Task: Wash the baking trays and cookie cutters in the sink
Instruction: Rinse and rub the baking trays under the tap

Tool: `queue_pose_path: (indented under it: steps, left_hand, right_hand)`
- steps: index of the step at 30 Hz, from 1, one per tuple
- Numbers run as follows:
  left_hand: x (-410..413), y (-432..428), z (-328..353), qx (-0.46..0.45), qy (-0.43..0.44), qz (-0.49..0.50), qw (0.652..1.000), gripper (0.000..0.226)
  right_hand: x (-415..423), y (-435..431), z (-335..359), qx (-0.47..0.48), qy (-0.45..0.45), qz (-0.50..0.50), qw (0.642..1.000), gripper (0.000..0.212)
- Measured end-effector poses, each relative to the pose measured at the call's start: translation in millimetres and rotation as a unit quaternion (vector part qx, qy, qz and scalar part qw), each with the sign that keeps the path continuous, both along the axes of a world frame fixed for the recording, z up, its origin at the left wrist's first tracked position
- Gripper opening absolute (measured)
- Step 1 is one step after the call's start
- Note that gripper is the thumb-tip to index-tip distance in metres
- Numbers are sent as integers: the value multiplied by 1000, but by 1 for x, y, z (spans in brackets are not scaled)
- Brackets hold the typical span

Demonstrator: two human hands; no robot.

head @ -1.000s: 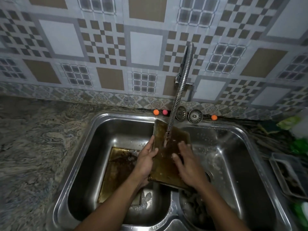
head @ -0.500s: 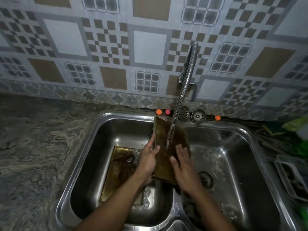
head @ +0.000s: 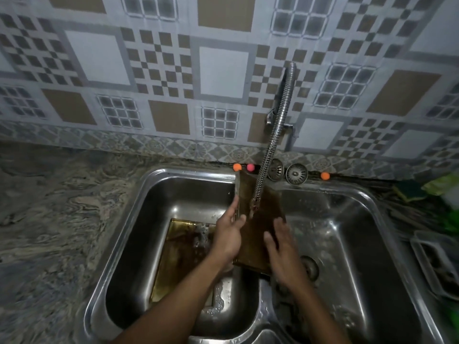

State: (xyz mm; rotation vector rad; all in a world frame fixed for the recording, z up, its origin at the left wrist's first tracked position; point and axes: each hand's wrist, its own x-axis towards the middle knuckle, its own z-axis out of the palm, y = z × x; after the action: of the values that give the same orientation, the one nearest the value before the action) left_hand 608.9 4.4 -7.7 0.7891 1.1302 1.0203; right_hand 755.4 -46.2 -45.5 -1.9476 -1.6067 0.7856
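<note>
A brown, stained baking tray (head: 258, 219) stands tilted over the divider of the steel double sink (head: 139, 219), under the end of the flexible metal tap hose (head: 269, 155). My left hand (head: 227, 234) grips the tray's left edge, thumb on its face. My right hand (head: 282, 247) lies flat on the tray's right side with fingers straight. A second dirty tray (head: 178, 254) rests in foamy water at the bottom of the left basin. No cookie cutters are visible.
Two metal drain strainers (head: 285, 171) and three small orange and pink balls (head: 237, 167) sit on the back ledge. The right basin's drain (head: 310, 268) is open. A grey rack (head: 437, 264) and green items (head: 422, 192) stand on the right. Marbled counter (head: 49, 219) lies left.
The tray has been raised steeper and shifted slightly left under the tap. My right hand slid down along its face. The camera has tilted down a little.
</note>
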Motion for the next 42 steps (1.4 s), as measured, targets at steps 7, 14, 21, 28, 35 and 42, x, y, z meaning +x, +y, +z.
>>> queue_pose_path:
  steps: [7,14,21,28,35,42]
  left_hand:
    - [20,-8,6,3,15,-69,998,36]
    - [-2,14,2,-8,-19,51,998,57]
    - [8,5,-3,4,26,24,999,43]
    - [-3,17,9,42,41,15,998,43]
    - [-6,3,-8,-3,-4,-3,1000,58]
    - [4,4,-14,-10,-8,-9,1000,53]
  right_hand:
    - [1,79,19,1,6,0,1000,54]
    - [-18,3,13,48,-29,136,989,60]
    - [-28,10,24,22,-64,168,983,51]
    - [-47,83,34,11,-15,142,990,53]
    - [7,118,0,-51,11,-17,998,51]
    - [-6,40,0,-41,-36,24,998,55]
